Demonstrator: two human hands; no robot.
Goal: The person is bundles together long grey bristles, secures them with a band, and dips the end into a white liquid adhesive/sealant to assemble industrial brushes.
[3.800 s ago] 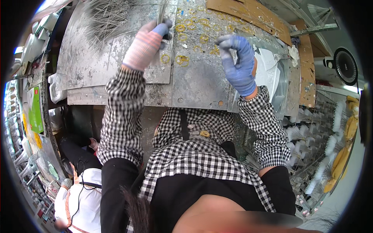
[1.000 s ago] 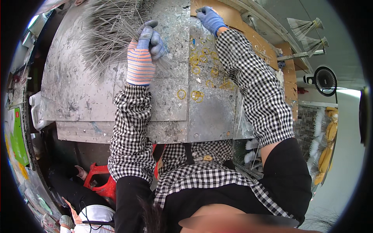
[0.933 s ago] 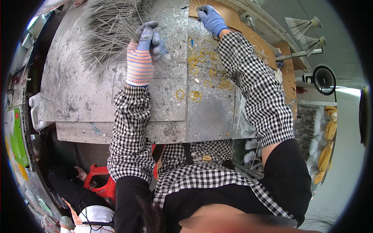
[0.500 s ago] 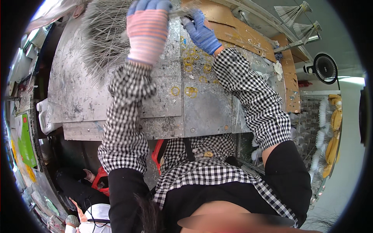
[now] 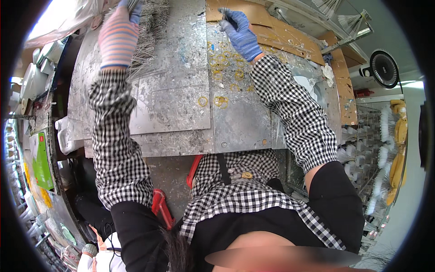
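Note:
My left hand (image 5: 118,41), in a pink-striped glove with blue fingertips, is at the top left over a pile of thin grey wires (image 5: 152,31). Its fingers are closed on a small bunch of these wires, partly cut off by the picture's upper edge. To the right, my right hand (image 5: 241,37), in a blue glove, is raised above the worktable (image 5: 174,106). Thumb and fingers pinch a few thin wires, whose ends are hard to make out. A few loose wires lie on the metal sheet beside the pile.
Brown cardboard (image 5: 285,38) lines the table's far right. Beyond it are wire fans on a stand (image 5: 351,41) and a black fan (image 5: 384,69). Yellow rings (image 5: 221,102) mark the tabletop. A white jug (image 5: 68,136) stands left; another person (image 5: 102,254) sits lower left.
My left hand has moved left, away from my right hand and onto the wire pile. My right hand has moved slightly downward and stays pinched.

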